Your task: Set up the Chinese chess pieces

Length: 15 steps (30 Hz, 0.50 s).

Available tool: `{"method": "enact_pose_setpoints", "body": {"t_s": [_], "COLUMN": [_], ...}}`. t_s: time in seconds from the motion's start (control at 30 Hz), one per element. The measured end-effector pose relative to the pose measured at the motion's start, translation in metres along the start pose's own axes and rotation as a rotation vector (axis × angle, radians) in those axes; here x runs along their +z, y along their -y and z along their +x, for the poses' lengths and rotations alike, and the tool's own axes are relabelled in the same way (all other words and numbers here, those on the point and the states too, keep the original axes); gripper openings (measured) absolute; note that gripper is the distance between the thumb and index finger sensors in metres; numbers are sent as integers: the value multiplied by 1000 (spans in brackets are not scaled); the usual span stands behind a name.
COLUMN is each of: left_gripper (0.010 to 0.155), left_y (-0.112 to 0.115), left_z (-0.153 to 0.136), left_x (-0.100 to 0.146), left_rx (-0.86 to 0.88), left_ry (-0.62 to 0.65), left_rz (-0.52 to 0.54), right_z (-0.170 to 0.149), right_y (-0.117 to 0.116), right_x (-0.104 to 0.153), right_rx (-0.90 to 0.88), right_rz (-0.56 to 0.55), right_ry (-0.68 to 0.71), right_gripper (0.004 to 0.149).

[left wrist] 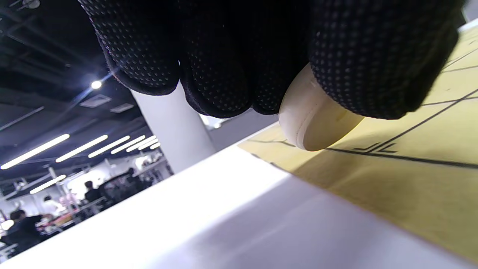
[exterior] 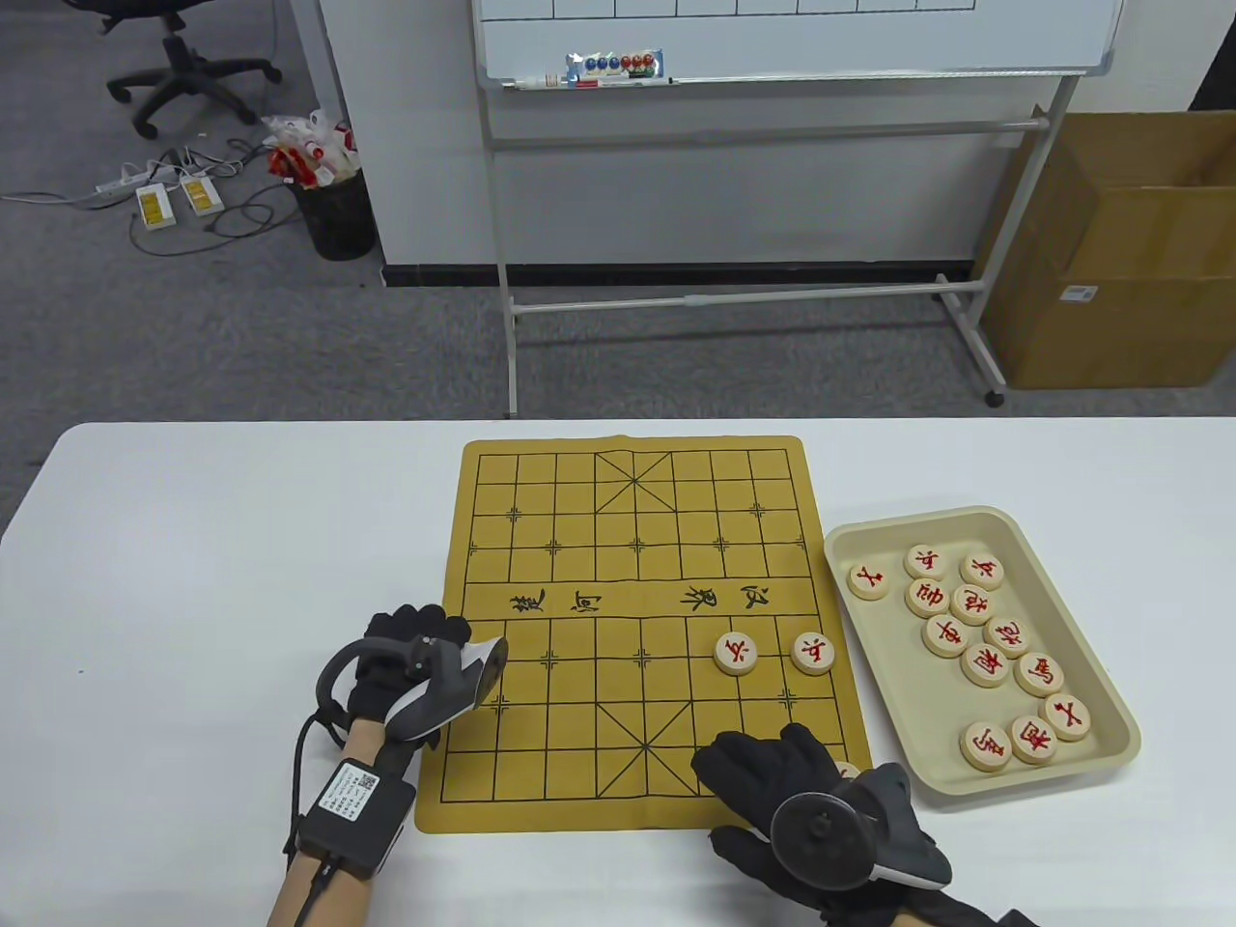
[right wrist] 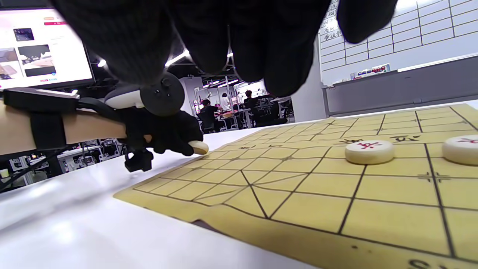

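The yellow chess board mat (exterior: 579, 734) lies on the white table. Two cream pieces with red characters (exterior: 736, 655) (exterior: 813, 654) stand on its near half; they also show in the right wrist view (right wrist: 369, 151) (right wrist: 461, 148). My left hand (exterior: 430, 639) is at the mat's left edge and pinches a cream piece (left wrist: 317, 121), tilted, low over the left border line; the table view hides this piece. My right hand (exterior: 772, 768) hovers over the mat's near right corner with fingers spread and nothing between them. A piece (exterior: 848, 770) peeks out beside it.
A beige tray (exterior: 1110, 763) with several red-character pieces stands right of the mat. White table surface lies left of the mat and along the front edge. A whiteboard stand and a cardboard box are on the floor behind the table.
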State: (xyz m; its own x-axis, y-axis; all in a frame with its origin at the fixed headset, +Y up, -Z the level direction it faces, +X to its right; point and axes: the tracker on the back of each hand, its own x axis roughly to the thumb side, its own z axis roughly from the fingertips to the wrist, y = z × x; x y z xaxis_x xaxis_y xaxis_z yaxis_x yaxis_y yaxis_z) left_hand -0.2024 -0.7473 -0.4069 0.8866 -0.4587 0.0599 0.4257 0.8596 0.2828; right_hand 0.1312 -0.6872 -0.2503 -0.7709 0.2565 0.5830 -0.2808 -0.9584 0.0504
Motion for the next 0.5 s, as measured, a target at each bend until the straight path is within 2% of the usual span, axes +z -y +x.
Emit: {"method": "enact_pose_setpoints", "body": {"t_s": [0.1,0.17,0.2,0.33,0.5], "left_gripper": [54,51,51,53,62], "left_y": [4,6,5,-1,-41], "left_z": [9,14,15,11,6], "left_x": [1,0,3,-1,1], "left_rx": [-57,-100,-113,-116,35], "left_ry": [58,100,89,100,59], "left_rz": [-55,-157,-115,-208,-112], "right_z": [0,0,0,0,-4], "right_y": [0,0,0,0,2], "right_x": [0,0,0,-1,-1], "right_rx": [-2,-3,-3,0,-12], "right_rz": [3,5,7,5,-25], "right_ry": [-2,-4,-4,-8,-39], "right_gripper": [72,71,72,72,71]}}
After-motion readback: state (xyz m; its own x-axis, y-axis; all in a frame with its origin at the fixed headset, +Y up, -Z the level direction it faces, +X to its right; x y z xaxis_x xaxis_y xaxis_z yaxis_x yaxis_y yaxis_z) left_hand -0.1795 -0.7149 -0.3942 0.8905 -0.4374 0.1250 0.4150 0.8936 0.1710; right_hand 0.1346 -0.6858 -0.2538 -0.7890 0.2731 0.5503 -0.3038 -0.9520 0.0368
